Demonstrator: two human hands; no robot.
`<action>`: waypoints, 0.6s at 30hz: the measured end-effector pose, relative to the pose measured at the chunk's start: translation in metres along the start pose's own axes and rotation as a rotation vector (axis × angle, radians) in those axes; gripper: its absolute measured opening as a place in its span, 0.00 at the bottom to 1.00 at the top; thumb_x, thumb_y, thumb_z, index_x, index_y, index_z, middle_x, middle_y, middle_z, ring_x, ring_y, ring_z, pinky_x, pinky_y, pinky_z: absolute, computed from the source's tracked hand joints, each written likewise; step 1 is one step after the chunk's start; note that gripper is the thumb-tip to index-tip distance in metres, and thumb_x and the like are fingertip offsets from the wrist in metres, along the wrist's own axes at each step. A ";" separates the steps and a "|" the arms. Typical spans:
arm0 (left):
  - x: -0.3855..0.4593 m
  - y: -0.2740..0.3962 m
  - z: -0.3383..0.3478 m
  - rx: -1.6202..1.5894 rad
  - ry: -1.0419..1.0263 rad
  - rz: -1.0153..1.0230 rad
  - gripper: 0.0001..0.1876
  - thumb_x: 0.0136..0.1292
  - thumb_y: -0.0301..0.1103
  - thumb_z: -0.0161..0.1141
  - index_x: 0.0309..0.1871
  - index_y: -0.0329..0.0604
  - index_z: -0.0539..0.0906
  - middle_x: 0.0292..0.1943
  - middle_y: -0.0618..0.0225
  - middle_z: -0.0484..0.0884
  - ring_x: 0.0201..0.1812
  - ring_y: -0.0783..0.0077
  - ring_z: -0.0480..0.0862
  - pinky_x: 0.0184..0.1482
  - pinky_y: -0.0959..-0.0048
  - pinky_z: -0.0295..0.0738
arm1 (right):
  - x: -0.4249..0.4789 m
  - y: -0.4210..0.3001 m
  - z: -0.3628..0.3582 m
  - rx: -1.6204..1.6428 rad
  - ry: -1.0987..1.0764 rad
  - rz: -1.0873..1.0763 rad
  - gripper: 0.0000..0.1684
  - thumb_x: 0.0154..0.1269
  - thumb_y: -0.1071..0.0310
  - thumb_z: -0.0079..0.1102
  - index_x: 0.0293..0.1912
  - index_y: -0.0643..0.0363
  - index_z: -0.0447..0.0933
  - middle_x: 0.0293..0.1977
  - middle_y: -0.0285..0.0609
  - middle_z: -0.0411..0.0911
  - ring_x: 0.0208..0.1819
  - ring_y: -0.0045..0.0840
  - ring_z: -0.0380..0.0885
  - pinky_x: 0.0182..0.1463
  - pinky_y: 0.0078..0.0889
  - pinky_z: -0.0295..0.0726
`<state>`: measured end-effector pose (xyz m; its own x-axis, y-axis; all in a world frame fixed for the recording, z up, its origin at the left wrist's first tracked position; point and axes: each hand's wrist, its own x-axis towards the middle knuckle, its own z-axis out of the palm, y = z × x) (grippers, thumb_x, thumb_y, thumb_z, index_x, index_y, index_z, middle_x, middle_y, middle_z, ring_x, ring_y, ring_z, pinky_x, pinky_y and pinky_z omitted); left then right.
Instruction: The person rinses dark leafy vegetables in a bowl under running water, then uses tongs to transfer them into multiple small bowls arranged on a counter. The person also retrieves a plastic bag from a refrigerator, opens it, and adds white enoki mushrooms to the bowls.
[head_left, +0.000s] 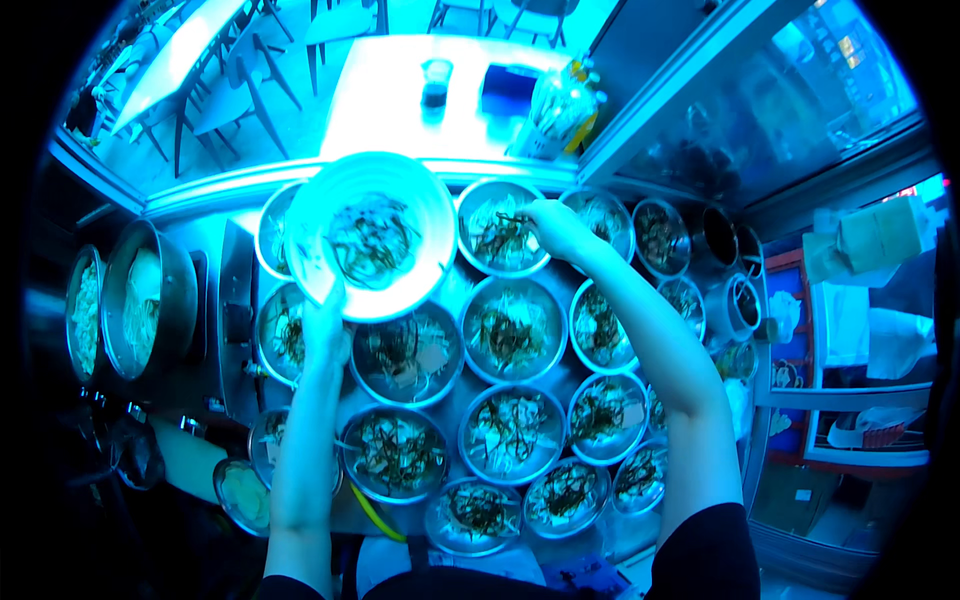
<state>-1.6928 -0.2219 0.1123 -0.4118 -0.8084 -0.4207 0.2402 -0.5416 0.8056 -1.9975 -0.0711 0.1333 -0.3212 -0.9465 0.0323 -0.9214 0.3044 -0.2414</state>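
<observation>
My left hand (325, 330) grips the near rim of a large pale bowl (373, 169), raised above the metal bowls on the counter. Dark shredded strips (373, 236), perhaps seaweed, lie in the middle of it. To its right, my right hand (555, 229) pinches some dark strips (512, 217) over a round metal bowl (466, 244) at the back. Pale shreds and more dark strips fill that bowl. Nearer to me stand metal bowls with similar contents, among them one in the middle (514, 330) and one in front (395, 454). My left forearm and the raised bowl partly cover several others.
Two deep pots, a larger one (176, 315) and a smaller one (77, 352), stand on the left. Dark round containers (720, 234) line the right end. Beyond the window ledge (240, 187) are a white table (367, 97), a bundle of wrapped utensils (559, 101) and chairs (247, 112).
</observation>
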 end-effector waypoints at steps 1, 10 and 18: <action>0.000 0.004 -0.006 0.025 0.028 0.001 0.20 0.59 0.29 0.50 0.55 0.43 0.63 0.46 0.62 0.73 0.43 0.68 0.77 0.39 0.70 0.77 | -0.002 -0.010 0.007 -0.119 -0.046 0.063 0.18 0.52 0.72 0.48 0.46 0.55 0.69 0.35 0.47 0.74 0.37 0.38 0.75 0.37 0.41 0.75; -0.053 0.019 -0.051 0.076 -0.009 -0.061 0.22 0.59 0.30 0.51 0.57 0.40 0.61 0.49 0.60 0.71 0.45 0.67 0.76 0.43 0.68 0.76 | -0.035 -0.144 -0.016 0.361 0.044 -0.257 0.21 0.48 0.67 0.59 0.44 0.59 0.70 0.31 0.45 0.72 0.36 0.35 0.73 0.38 0.33 0.73; -0.134 -0.017 -0.074 0.115 -0.109 -0.265 0.22 0.59 0.28 0.51 0.56 0.40 0.61 0.49 0.60 0.71 0.48 0.64 0.74 0.47 0.66 0.72 | -0.100 -0.233 0.040 0.007 -0.179 -0.190 0.09 0.46 0.71 0.51 0.32 0.61 0.72 0.27 0.45 0.70 0.29 0.36 0.75 0.29 0.33 0.76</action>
<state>-1.5763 -0.1215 0.1242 -0.5405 -0.6098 -0.5797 0.0137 -0.6953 0.7186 -1.7419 -0.0513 0.1471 -0.0981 -0.9907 -0.0945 -0.9598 0.1193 -0.2542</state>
